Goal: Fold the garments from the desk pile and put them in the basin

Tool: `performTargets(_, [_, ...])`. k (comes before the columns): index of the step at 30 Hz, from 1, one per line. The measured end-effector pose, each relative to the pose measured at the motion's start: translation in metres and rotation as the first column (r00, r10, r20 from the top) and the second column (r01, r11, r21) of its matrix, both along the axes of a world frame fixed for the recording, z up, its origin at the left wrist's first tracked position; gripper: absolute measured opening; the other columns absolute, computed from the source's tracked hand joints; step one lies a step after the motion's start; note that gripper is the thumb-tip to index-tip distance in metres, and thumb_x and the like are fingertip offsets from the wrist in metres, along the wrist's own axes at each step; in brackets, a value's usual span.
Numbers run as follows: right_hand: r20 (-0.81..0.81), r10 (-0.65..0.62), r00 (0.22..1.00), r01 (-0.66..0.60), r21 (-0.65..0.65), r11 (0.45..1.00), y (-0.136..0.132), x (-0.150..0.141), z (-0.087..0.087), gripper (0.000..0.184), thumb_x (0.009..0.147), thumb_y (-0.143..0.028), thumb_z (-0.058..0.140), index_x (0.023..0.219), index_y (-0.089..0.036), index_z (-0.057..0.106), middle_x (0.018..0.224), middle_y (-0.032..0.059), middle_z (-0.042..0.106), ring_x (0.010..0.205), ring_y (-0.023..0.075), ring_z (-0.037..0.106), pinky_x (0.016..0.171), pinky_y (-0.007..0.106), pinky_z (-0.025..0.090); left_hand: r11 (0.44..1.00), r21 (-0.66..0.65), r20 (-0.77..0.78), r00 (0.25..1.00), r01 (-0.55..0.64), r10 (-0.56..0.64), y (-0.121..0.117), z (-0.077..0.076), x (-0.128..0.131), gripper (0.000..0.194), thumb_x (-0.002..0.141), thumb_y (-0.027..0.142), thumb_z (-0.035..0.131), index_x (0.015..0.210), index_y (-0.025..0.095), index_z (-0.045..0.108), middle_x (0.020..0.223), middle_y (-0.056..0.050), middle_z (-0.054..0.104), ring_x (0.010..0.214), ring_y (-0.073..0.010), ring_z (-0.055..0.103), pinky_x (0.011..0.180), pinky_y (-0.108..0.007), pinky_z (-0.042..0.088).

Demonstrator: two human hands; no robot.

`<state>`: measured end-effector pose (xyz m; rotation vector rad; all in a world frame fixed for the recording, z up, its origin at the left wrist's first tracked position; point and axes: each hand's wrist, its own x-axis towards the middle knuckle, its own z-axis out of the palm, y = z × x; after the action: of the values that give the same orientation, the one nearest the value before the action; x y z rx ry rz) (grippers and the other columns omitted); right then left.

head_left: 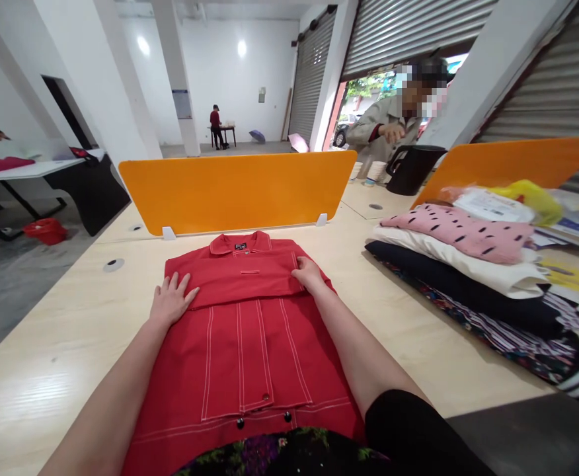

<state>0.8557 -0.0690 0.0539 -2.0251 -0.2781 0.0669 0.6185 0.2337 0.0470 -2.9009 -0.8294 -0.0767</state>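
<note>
A red jacket [230, 357] with white stitching lies spread on the table, its collar pointing away from me. One red sleeve [242, 281] is laid straight across its upper part. My left hand [171, 299] rests flat with spread fingers on the left part of this sleeve. At the right, my right hand [308, 272] pinches the sleeve's end between thumb and fingers. Dark buttons show near the lower hem, and the bottom of the jacket passes under my dark flowered clothing.
An orange divider [240, 192] stands behind the jacket. Folded clothes [458, 264] are stacked to the right. Beyond them are a black pitcher [413, 168], paper cups [375, 173] and a person [388, 125]. A cable hole [114, 265] sits at the left.
</note>
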Motion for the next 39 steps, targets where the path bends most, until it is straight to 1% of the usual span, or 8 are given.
performTargets(3, [0.218, -0.034, 0.975, 0.081, -0.209, 0.975, 0.0, -0.014, 0.012, 0.05, 0.078, -0.019, 0.055, 0.127, -0.016, 0.056, 0.119, 0.0159, 0.065, 0.119, 0.0317, 0.055, 0.103, 0.048, 0.038, 1.0, 0.007, -0.003, 1.0, 0.016, -0.016, 0.001, -0.001, 0.0, 0.064, 0.095, 0.053, 0.032, 0.152, 0.025, 0.026, 0.157, -0.015, 0.027, 0.143, -0.0365, 0.026, 0.11, -0.053, 0.028])
performTargets(6, [0.446, 0.225, 0.866, 0.041, -0.512, 0.858, 0.01, -0.033, 0.013, 0.056, 0.092, -0.039, 0.046, 0.145, -0.02, 0.041, 0.149, 0.0138, 0.042, 0.14, 0.0326, 0.03, 0.112, 0.058, 0.022, 1.0, 0.002, -0.005, 1.0, 0.02, -0.02, 0.001, -0.002, -0.001, 0.065, 0.094, 0.055, 0.031, 0.152, 0.026, 0.025, 0.158, -0.015, 0.026, 0.143, -0.0372, 0.025, 0.11, -0.054, 0.027])
performTargets(9, [0.273, 0.485, 0.831, -0.161, -0.717, 0.679, 0.023, -0.046, 0.001, 0.064, 0.094, -0.057, 0.038, 0.149, -0.026, 0.035, 0.159, 0.0064, 0.025, 0.147, 0.0332, 0.013, 0.113, 0.065, 0.009, 1.0, -0.008, -0.002, 1.0, 0.021, -0.021, 0.002, -0.002, -0.001, 0.066, 0.094, 0.057, 0.031, 0.152, 0.026, 0.025, 0.158, -0.015, 0.024, 0.143, -0.0377, 0.024, 0.111, -0.053, 0.026])
performTargets(11, [0.165, 0.528, 0.833, -0.252, -0.736, 0.628, 0.027, -0.047, -0.01, 0.063, 0.095, -0.06, 0.033, 0.149, -0.028, 0.035, 0.159, 0.0045, 0.025, 0.146, 0.0325, 0.014, 0.113, 0.065, 0.009, 1.0, -0.01, 0.007, 1.0, 0.018, -0.018, 0.002, -0.002, -0.001, 0.067, 0.093, 0.058, 0.031, 0.152, 0.026, 0.026, 0.158, -0.015, 0.025, 0.143, -0.0376, 0.025, 0.111, -0.053, 0.027])
performTargets(20, [0.236, 0.348, 0.908, -0.107, -0.67, 0.734, 0.016, -0.016, -0.027, 0.066, 0.094, -0.061, 0.036, 0.146, -0.021, 0.042, 0.157, 0.0108, 0.028, 0.145, 0.0372, 0.017, 0.114, 0.063, 0.003, 0.999, -0.012, 0.047, 0.998, 0.033, -0.033, 0.004, 0.0, 0.004, 0.065, 0.094, 0.057, 0.027, 0.151, 0.026, 0.029, 0.157, -0.014, 0.027, 0.141, -0.0379, 0.028, 0.108, -0.055, 0.029])
performTargets(26, [0.197, 0.399, 0.896, -0.163, -0.689, 0.707, 0.014, -0.011, -0.021, 0.062, 0.095, -0.057, 0.038, 0.147, -0.023, 0.04, 0.158, 0.0092, 0.028, 0.145, 0.0356, 0.018, 0.115, 0.062, 0.007, 0.999, 0.026, 0.049, 0.998, -0.032, 0.03, -0.019, 0.01, 0.003, 0.059, 0.097, 0.048, 0.022, 0.146, 0.023, 0.039, 0.156, -0.015, 0.03, 0.142, -0.0392, 0.024, 0.109, -0.066, 0.016])
performTargets(32, [0.244, 0.551, 0.798, -0.255, -0.692, 0.676, -0.039, -0.049, -0.031, 0.068, 0.09, -0.066, 0.043, 0.148, -0.03, 0.037, 0.16, 0.0034, 0.023, 0.146, 0.0369, 0.009, 0.114, 0.066, 0.002, 0.984, 0.014, 0.097, 0.979, 0.179, -0.179, -0.06, -0.002, -0.051, 0.062, 0.096, 0.051, 0.028, 0.15, 0.023, 0.031, 0.159, -0.011, 0.024, 0.145, -0.0367, 0.018, 0.113, -0.059, 0.018])
performTargets(39, [0.197, 0.566, 0.801, -0.276, -0.717, 0.64, -0.04, -0.051, -0.033, 0.067, 0.092, -0.065, 0.038, 0.15, -0.031, 0.034, 0.16, 0.003, 0.024, 0.145, 0.0377, 0.013, 0.114, 0.065, 0.001, 0.989, -0.072, 0.017, 0.991, 0.131, -0.13, -0.051, -0.006, -0.04, 0.062, 0.096, 0.052, 0.024, 0.152, 0.027, 0.024, 0.16, -0.008, 0.023, 0.145, -0.0375, 0.015, 0.11, -0.067, 0.017])
